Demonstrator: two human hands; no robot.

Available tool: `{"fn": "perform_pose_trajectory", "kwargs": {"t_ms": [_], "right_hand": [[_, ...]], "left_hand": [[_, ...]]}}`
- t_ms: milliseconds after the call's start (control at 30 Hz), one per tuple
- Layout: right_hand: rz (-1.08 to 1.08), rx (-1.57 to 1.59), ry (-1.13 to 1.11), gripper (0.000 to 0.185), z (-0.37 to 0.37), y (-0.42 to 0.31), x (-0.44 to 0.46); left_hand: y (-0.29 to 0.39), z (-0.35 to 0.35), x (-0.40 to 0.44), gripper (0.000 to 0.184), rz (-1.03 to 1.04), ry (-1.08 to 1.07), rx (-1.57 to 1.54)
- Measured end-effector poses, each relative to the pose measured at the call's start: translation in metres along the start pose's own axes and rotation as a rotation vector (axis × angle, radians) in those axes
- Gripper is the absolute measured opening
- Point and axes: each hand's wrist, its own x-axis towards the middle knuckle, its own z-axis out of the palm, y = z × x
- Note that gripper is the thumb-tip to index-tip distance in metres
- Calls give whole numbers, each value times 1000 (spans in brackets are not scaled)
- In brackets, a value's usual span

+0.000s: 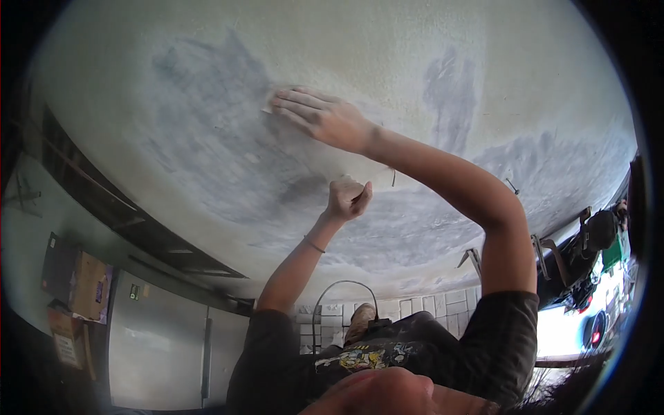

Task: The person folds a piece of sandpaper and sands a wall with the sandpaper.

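In front of me curves a pale wall [387,62] with grey, smeared filler patches [207,104]. My right hand [321,119], dusty at the fingers, presses flat against it at the edge of the big patch. A thin pale edge sticks out under its fingertips, like a piece of sandpaper [267,111]; most of it is covered by the hand. Lower down, my left hand [348,199] is closed close to the wall, thumb raised. Whatever its fingers hold, if anything, is hidden. A dark band circles that wrist.
Metal cabinets [155,339] and cardboard boxes [90,283] stand at lower left, near a dark slatted opening [104,180]. Metal brackets [472,261] and a short wire [393,177] jut from the wall. A person in dark clothes [570,256] is at the right. Tiles [436,304] lie below.
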Motion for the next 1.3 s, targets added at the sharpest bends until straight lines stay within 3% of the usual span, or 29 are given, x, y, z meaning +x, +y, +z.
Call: {"fn": "perform_pose_trajectory", "kwargs": {"t_ms": [233, 300, 467, 533, 667, 800, 967, 1067, 1300], "right_hand": [[48, -13, -294, 56, -94, 28, -127], [41, -17, -258, 55, -91, 30, -130], [47, 84, -16, 53, -19, 1, -42], [21, 81, 63, 51, 13, -10, 9], [-14, 88, 77, 48, 19, -15, 29], [-26, 87, -16, 47, -19, 0, -39], [22, 37, -249, 50, -90, 32, -161], [39, -14, -304, 51, -102, 34, -184], [74, 16, -7, 51, -13, -8, -24]], "left_hand": [[2, -1, 6, 49, -58, -8, -35], [7, 7, 8, 49, -83, 55, -46], [1, 5, 3, 49, -163, 36, -57], [-1, -1, 4, 49, -29, -75, 13], [-7, -3, 0, 49, 89, -76, 4], [-2, -2, -6, 47, 6, -11, -45], [8, -8, 8, 47, -132, -156, -96], [3, -6, 9, 46, -192, -212, -73], [10, -7, 16, 47, -166, -183, 6]]}}
